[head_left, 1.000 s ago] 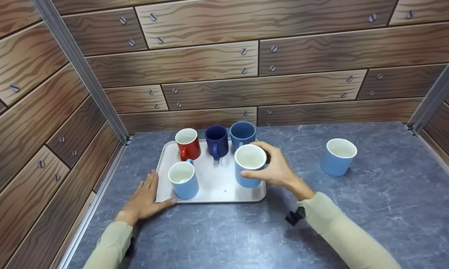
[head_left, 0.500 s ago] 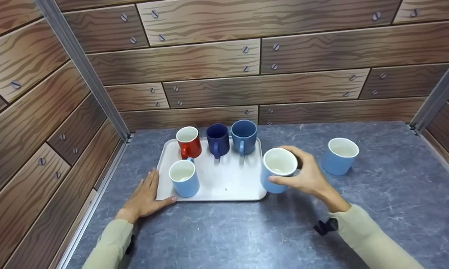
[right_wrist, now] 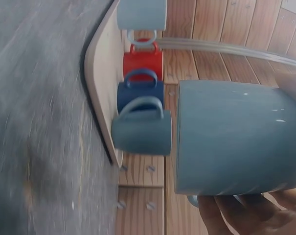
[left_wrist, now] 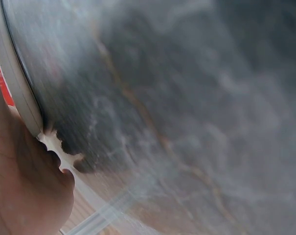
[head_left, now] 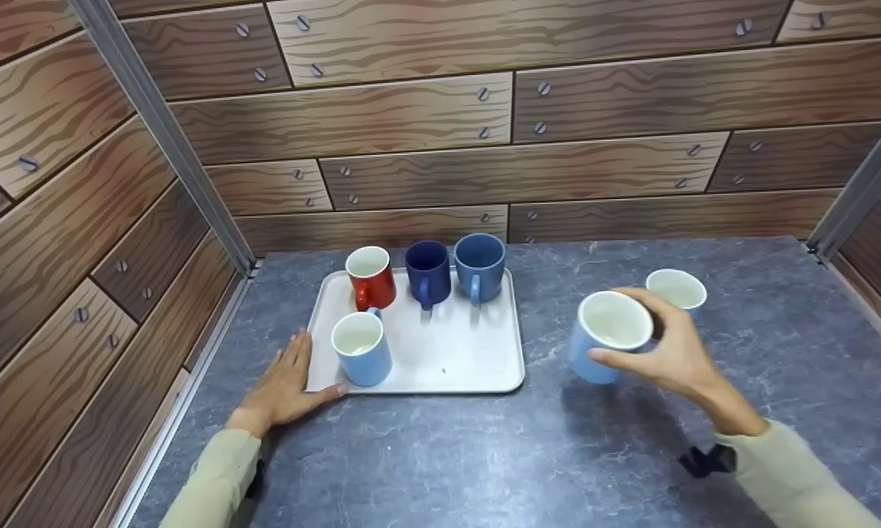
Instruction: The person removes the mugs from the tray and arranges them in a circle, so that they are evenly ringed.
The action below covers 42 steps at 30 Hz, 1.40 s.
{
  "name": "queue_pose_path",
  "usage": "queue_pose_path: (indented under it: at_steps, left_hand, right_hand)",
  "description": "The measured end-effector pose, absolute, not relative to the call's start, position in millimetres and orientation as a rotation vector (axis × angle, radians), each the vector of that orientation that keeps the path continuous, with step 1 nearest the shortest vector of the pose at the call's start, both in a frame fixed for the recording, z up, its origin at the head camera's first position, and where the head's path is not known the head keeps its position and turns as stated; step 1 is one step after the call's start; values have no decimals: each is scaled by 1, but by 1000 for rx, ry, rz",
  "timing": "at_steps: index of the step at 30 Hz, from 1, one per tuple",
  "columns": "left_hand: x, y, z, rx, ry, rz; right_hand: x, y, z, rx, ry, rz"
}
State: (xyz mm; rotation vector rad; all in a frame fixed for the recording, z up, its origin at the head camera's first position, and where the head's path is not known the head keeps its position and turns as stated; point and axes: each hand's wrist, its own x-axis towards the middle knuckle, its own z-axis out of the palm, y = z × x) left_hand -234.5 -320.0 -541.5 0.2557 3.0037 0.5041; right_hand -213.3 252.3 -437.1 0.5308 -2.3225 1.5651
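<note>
My right hand (head_left: 664, 356) grips a light blue mug (head_left: 594, 352) with a white inside, thumb in front and fingers round the back. This mug hangs above the table, to the right of the white tray (head_left: 455, 359). In the right wrist view the held mug (right_wrist: 236, 139) fills the right side, fingers (right_wrist: 236, 210) along its lower edge. My left hand (head_left: 282, 385) lies with straight fingers at the tray's front left corner. On the tray stand a red mug (head_left: 375, 290), a dark blue mug (head_left: 430, 275), a medium blue mug (head_left: 484, 271) and another light blue mug (head_left: 367, 359).
Behind my right hand stands a further light blue mug (head_left: 675, 287), its lower part hidden by the hand. The grey marbled table (head_left: 425, 462) meets wood-patterned walls (head_left: 411, 139) at the back and sides.
My right hand has carried the light blue mug rightward, from over the tray's right part to beyond its right edge. The left hand has stayed in place at the tray.
</note>
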Motion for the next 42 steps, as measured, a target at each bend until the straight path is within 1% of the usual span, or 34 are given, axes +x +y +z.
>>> queue_pose_path:
  at_steps: [9, 26, 33, 42]
  left_hand:
    - [-235, -319, -541, 237, 2989, 498]
    - [-235, -319, -541, 231, 2981, 502]
    - [-235, -320, -541, 243, 2994, 489]
    - [-234, -319, -541, 241, 2990, 490]
  right_hand:
    - [-206, 296, -423, 425, -2327, 1495]
    - [-207, 366, -404, 257, -2264, 1391]
    - [-215, 389, -414, 206, -2245, 1347]
    - [-232, 415, -444, 63, -2261, 1370]
